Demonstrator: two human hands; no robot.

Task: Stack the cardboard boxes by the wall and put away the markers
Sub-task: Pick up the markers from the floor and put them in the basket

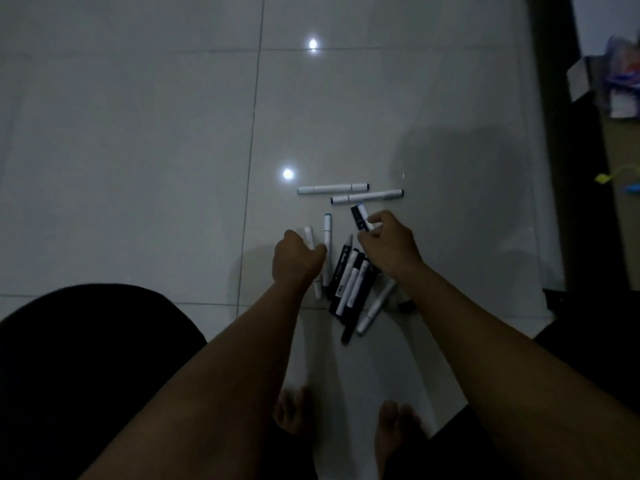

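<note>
Several black and white markers (349, 289) lie in a loose pile on the pale tiled floor (138, 150) in front of me. Two white markers (332, 188) lie apart, side by side, just beyond the pile. My left hand (298, 259) is curled round white markers (327, 233) whose ends stick out past its fingers. My right hand (388, 242) pinches a black marker and a white one (360, 218) together above the pile. No cardboard box shows plainly in this dim view.
My bare feet (346, 417) and dark-clothed knees (86, 358) frame the bottom of the view. A dark strip of furniture or doorway (568, 168) runs down the right side, with colourful clutter (620, 84) beyond it. Bare tile stretches left and ahead.
</note>
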